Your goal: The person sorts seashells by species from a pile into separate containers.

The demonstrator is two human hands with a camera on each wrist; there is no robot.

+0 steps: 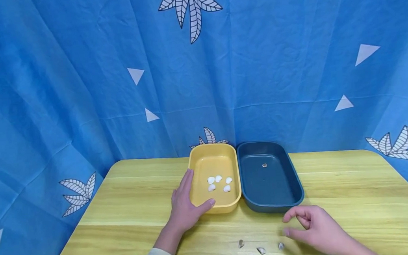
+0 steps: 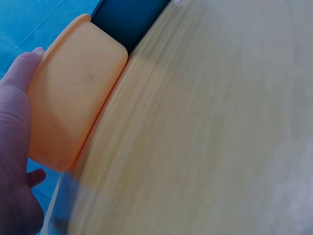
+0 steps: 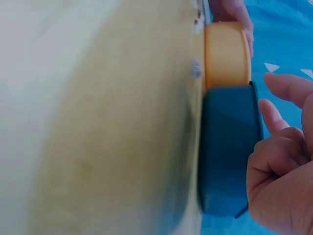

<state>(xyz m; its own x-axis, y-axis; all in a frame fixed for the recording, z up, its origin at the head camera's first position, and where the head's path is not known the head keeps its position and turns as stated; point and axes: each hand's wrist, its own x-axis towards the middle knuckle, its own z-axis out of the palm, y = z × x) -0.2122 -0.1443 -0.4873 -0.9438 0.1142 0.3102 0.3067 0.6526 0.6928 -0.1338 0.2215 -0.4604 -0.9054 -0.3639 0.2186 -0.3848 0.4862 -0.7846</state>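
Four gray shells [image 1: 260, 250] lie at lower center, near the right hand [image 1: 316, 230], loosely curled with fingertips parted. Left hand [image 1: 186, 207], spread wide, touches the yellow tray [image 1: 213, 158] containing five white shells [image 1: 218, 178].

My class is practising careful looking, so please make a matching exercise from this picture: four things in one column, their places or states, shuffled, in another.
Column one
1. White pieces
2. Blue tray
3. Left hand
4. Right hand

Column two
A. Thumb and index fingertip apart, holding nothing
B. Inside the yellow tray
C. Thumb at the yellow tray's rim
D. Contains one small brown piece

Pairs: 1-B, 2-D, 3-C, 4-A
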